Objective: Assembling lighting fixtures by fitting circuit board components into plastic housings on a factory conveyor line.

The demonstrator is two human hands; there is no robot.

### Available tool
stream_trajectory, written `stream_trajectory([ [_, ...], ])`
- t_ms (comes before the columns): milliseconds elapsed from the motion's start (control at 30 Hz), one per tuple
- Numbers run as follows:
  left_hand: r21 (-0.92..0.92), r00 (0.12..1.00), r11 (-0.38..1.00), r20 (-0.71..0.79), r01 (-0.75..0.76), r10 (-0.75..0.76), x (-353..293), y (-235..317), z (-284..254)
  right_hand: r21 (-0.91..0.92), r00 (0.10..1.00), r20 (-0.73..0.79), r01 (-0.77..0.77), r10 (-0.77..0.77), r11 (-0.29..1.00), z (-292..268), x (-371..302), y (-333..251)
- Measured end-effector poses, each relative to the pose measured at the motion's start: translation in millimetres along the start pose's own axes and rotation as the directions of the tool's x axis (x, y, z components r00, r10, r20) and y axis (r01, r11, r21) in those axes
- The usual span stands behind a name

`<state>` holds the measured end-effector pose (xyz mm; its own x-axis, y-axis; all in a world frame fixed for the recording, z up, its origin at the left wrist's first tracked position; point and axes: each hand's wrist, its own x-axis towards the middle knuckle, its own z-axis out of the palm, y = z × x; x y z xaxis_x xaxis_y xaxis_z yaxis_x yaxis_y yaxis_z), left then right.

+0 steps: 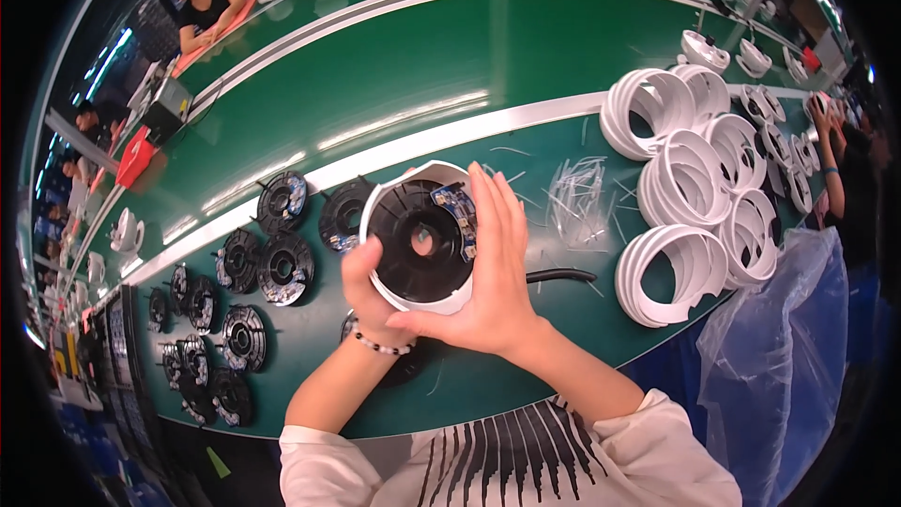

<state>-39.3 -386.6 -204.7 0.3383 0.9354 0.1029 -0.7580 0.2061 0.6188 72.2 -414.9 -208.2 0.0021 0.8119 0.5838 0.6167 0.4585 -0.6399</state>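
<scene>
My left hand (367,299) and my right hand (499,272) are closed around a white ring-shaped housing (437,171), held up above the green bench. Inside the ring sits a round black plate (399,237) with a hole at its centre, through which a bit of skin shows. A curved blue circuit board (460,216) lies along the plate's right side. My left thumb presses at the ring's left edge, while the right fingers stretch flat along its right side. Behind the ring, most of the left fingers are hidden. A beaded bracelet (383,345) circles my left wrist.
More black plates with circuit boards (286,268) lie on the left of the bench. White rings (671,272) are stacked at right, near a heap of thin clear strips (577,202) and a black cable (563,275). A plastic bag (774,347) hangs at the right edge. Other people work farther off.
</scene>
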Motion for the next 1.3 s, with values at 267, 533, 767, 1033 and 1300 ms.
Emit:
stream_trajectory([
  [267, 0.217, 0.942, 0.958, -0.314, 0.189, -0.115, 111, 20, -8, -0.266, 0.974, -0.206, 0.037, -0.094, 0.963, -109, -36, 13],
  [533, 0.214, 0.883, 0.954, -0.461, 0.209, -0.090, 252, -33, -110, -0.435, 0.917, -0.241, -0.394, 0.317, 0.810, -169, -51, 48],
  [767, 0.966, 0.779, 0.088, -0.247, 0.242, 0.576, 236, 6, -115, -0.393, 0.932, -0.172, -0.361, 0.318, 0.846, -166, -38, 69],
  [1033, 0.804, 0.964, -0.593, -0.127, -0.038, -0.233, 96, 108, -106, -0.270, 0.958, -0.287, -0.078, -0.003, 0.960, -171, -47, -15],
  [1300, 0.882, 0.997, -0.470, -0.050, 0.016, -0.058, 71, 90, -104, -0.179, 0.773, 0.577, 0.436, -0.265, 0.882, -79, -52, 5],
])
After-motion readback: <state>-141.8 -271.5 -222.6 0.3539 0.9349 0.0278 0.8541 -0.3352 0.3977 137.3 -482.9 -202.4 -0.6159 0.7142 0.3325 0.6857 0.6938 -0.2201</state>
